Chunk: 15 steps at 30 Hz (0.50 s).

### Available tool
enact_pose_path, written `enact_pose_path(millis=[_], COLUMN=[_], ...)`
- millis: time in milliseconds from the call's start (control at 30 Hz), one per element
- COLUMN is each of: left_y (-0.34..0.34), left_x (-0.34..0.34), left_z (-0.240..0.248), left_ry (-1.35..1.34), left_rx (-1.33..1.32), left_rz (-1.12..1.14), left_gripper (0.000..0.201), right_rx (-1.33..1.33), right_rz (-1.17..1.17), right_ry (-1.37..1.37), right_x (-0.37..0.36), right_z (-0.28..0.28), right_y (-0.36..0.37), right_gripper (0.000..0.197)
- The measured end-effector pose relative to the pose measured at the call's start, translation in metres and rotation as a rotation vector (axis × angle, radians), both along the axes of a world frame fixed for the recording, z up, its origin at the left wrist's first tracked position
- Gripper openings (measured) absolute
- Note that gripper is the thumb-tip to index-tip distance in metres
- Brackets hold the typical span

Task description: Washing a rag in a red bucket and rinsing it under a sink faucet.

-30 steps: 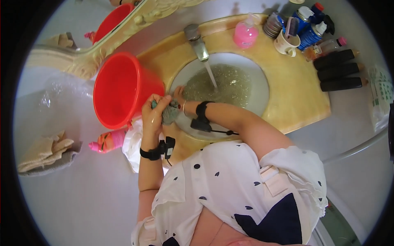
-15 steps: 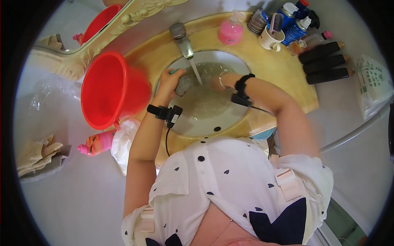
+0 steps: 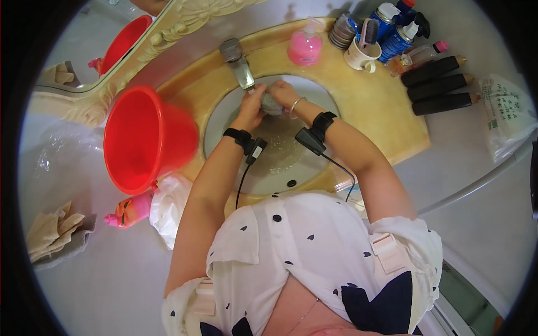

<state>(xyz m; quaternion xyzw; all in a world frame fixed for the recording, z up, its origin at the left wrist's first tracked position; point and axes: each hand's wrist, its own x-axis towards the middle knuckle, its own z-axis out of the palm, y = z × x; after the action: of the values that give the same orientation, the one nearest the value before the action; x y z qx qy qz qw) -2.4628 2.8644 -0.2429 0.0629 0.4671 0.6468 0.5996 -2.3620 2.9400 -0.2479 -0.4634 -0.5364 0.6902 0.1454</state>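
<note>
Both hands had moved since the frame half a second earlier: the right hand [image 3: 284, 95], then dipped in the water at the sink's right, had come up to meet the left hand [image 3: 253, 107] near the faucet [image 3: 237, 63]. Between them was a grey-green cloth [image 3: 272, 105], bunched just beside the spout, over the murky water [image 3: 280, 151] in the white sink [image 3: 268, 184]. Each hand appeared to grasp the cloth, the left from its left side and the right from its upper right, though some fingers were hidden. To judge by its crumpled look, the cloth would be soft and limp, not fragile, heavier for being soaked and rather slippery. It would best be held at two opposite ends, in whole fists rather than fingertips. A red bucket [image 3: 179, 131] stood left of the sink.
</note>
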Motion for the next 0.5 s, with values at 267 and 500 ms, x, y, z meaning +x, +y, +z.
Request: enact_pose_path(millis=[267,500], left_y=[0.014,-0.025], left_x=[-0.003,-0.028], left_z=[0.000,-0.017], left_ry=[0.052,-0.170], left_rx=[-0.335,-0.216], left_rz=[-0.161,-0.200], left_gripper=[0.056,0.066], right_rx=[0.575,0.577], right_rz=[-0.150,0.186], right_ry=[-0.076,-0.329], right_x=[-0.005,-0.024], right_z=[-0.026,0.011], right_y=[0.001,-0.026], right_gripper=[0.033,0.040])
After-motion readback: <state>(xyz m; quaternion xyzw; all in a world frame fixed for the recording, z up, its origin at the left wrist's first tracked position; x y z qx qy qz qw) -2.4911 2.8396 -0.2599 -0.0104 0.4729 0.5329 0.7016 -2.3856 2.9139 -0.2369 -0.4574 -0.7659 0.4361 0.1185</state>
